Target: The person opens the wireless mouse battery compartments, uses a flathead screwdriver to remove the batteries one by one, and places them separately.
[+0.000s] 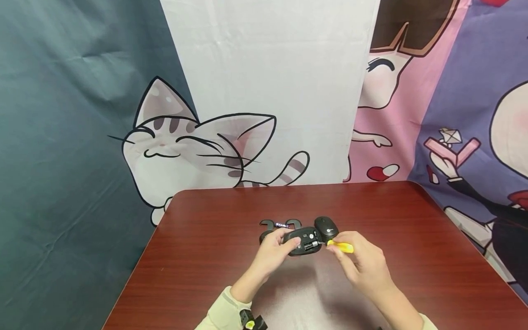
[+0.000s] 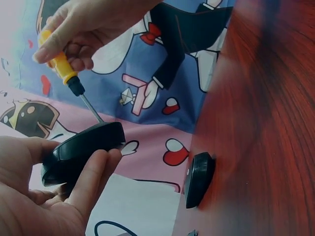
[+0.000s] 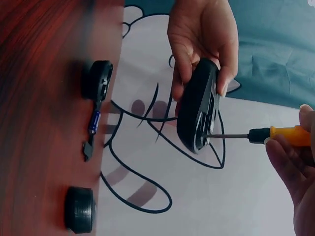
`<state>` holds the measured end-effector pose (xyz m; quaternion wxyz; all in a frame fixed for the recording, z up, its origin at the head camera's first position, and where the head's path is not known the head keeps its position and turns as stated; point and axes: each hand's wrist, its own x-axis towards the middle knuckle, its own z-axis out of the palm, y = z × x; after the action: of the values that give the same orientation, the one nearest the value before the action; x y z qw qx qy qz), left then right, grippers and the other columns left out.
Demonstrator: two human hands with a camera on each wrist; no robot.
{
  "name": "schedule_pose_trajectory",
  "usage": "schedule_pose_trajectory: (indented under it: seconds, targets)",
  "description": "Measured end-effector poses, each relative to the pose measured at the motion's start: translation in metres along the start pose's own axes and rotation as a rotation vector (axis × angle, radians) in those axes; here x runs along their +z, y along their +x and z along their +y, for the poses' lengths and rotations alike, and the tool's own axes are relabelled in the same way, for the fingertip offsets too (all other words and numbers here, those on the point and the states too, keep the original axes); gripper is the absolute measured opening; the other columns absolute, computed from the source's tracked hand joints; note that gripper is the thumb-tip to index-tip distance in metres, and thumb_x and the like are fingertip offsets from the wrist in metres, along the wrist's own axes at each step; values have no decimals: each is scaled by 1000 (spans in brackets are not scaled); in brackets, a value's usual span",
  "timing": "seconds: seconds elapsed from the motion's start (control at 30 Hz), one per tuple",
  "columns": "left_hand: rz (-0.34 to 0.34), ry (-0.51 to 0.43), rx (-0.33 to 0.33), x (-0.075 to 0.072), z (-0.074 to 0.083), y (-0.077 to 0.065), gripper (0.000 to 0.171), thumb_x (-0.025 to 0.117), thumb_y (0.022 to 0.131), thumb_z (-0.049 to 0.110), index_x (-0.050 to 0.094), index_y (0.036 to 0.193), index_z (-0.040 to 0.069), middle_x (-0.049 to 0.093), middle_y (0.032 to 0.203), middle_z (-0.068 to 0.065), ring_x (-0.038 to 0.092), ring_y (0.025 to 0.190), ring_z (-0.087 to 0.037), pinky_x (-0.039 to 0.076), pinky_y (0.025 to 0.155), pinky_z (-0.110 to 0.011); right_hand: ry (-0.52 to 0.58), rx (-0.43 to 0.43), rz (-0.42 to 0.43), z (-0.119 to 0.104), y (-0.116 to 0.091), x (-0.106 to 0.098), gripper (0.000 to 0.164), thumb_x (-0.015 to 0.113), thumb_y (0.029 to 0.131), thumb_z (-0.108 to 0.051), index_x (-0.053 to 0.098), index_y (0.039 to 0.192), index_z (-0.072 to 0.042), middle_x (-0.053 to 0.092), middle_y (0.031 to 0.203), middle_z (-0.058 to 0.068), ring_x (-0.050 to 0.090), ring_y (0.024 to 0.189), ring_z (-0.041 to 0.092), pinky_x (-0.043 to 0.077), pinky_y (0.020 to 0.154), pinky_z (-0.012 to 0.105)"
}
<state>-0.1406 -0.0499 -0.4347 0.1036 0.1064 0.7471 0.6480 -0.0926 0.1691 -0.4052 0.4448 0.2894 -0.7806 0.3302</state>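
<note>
My left hand (image 1: pixel 270 253) grips a black computer mouse (image 1: pixel 300 234) above the table, thumb on its upturned underside. The battery compartment is uncovered, with a small cylindrical piece in it. Between the thumb and fingers of my right hand (image 1: pixel 367 266) is a screwdriver (image 1: pixel 345 248) with a yellow handle and a black collar. In the right wrist view its thin metal shaft (image 3: pixel 229 136) meets the underside of the mouse near one end. The left wrist view shows the screwdriver slanting down to the mouse, its tip hidden behind the edge.
A second black mouse (image 1: pixel 326 226) lies on the red-brown table (image 1: pixel 214 270), just beyond the held one. Behind my left hand are a battery (image 1: pixel 282 225), small dark curved pieces (image 1: pixel 294 223) and another black rounded body (image 3: pixel 97 81). A printed cloth (image 1: pixel 268 68) hangs behind the table.
</note>
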Motion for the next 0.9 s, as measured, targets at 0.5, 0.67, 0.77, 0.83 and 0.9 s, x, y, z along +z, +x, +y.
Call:
schedule_pose_trajectory:
  seconds: [0.5, 0.67, 0.77, 0.83, 0.9]
  targets:
    - [-57, -124, 30, -1, 4, 2, 37, 65, 87, 17, 57, 119, 1, 66, 105, -14, 68, 85, -20, 58, 73, -42, 656, 489, 196, 11, -6, -1, 15, 55, 79, 23, 54, 93, 16, 64, 83, 17, 63, 59, 18, 56, 52, 25]
    - [-73, -146, 43, -1, 3, 4, 35, 64, 88, 14, 57, 120, 1, 65, 106, -16, 68, 85, -20, 56, 76, -49, 908, 611, 321, 25, -19, 4, 8, 47, 87, 18, 52, 94, 16, 65, 83, 18, 63, 61, 21, 57, 51, 30]
    - [-66, -138, 48, 0, 1, 5, 36, 64, 88, 14, 56, 120, 0, 65, 105, -16, 68, 83, -20, 56, 76, -49, 987, 677, 357, 30, -25, 5, 9, 45, 90, 14, 53, 94, 12, 66, 83, 16, 62, 60, 20, 56, 51, 30]
    - [-51, -130, 42, 1, -1, 5, 37, 64, 88, 16, 56, 120, 0, 66, 105, -15, 68, 83, -19, 57, 75, -48, 1001, 738, 364, 32, -27, 5, 10, 46, 93, 9, 56, 93, 7, 66, 82, 13, 62, 59, 18, 56, 51, 29]
    - [-46, -138, 26, 1, -3, 4, 38, 64, 88, 17, 55, 121, 0, 66, 105, -14, 68, 83, -19, 57, 76, -46, 1008, 793, 363, 33, -28, 5, 11, 46, 94, 5, 57, 92, 3, 67, 81, 10, 63, 58, 17, 57, 51, 28]
